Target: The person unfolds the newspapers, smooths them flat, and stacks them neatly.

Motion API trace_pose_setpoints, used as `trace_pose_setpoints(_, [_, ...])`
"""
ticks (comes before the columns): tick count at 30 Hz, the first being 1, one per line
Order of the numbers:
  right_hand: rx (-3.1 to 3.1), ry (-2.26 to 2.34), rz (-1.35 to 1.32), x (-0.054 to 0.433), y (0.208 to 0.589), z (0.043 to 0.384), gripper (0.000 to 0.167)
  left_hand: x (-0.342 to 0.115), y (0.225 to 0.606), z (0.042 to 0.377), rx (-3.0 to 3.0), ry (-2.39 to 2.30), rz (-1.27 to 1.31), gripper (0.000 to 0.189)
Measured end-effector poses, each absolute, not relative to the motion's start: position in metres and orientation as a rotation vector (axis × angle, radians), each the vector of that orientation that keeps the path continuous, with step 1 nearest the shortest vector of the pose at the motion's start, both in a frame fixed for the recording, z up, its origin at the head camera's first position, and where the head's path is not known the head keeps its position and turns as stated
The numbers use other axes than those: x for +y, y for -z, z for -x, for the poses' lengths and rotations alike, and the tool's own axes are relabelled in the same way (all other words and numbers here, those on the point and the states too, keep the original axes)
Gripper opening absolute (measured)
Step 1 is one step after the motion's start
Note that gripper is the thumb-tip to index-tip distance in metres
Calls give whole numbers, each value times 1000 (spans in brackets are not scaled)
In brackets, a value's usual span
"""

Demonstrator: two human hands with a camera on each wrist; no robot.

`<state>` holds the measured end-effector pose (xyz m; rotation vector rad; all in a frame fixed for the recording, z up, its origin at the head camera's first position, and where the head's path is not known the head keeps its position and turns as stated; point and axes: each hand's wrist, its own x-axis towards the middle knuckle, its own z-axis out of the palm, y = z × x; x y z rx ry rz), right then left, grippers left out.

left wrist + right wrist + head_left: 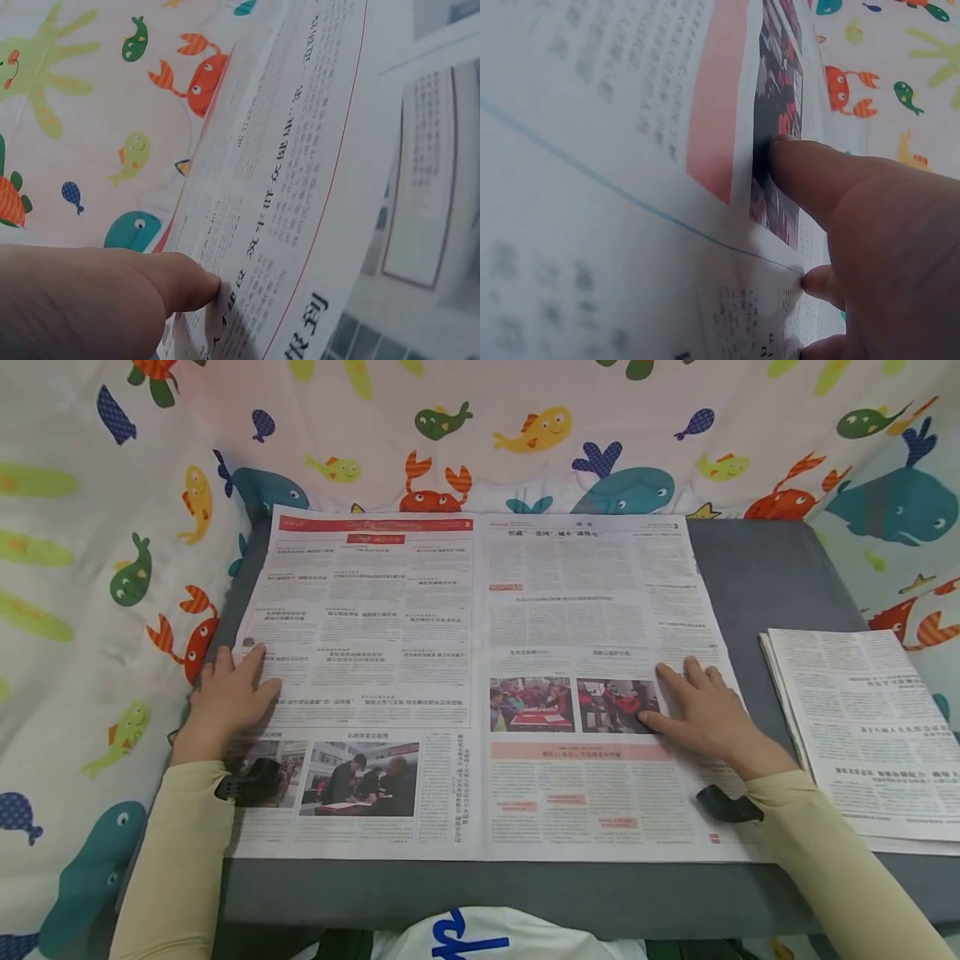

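A newspaper (442,635) lies spread flat on the grey table, its two pages meeting at a centre fold. My left hand (232,697) rests on the left page near its outer edge, fingers spread; in the left wrist view the thumb (187,281) touches the printed sheet. On the right page my right hand (701,714) lies with fingers spread, the thumb beside a red-toned photo (617,705). The right wrist view shows that thumb (810,169) over the photo's edge, with other fingertips partly hidden behind the hand. Neither hand grips anything.
A stack of folded newspapers (862,735) sits at the right end of the grey table (772,577). A cloth printed with sea animals (360,435) hangs along the back and both sides. Dark straps (251,781) circle both wrists.
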<state>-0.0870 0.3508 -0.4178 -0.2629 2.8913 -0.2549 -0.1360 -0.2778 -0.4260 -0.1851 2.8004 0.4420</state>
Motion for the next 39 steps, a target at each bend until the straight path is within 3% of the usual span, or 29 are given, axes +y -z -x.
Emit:
trace_pose_setpoints(13, [2821, 253, 181, 350, 419, 90, 90, -268, 429, 133, 2851, -420, 203, 67])
trace_pose_setpoints(20, [2797, 263, 154, 356, 417, 92, 94, -261, 432, 134, 2877, -473, 174, 83])
trace_pose_setpoints(39, [2909, 264, 270, 350, 423, 94, 82, -259, 430, 131, 2805, -390, 202, 91])
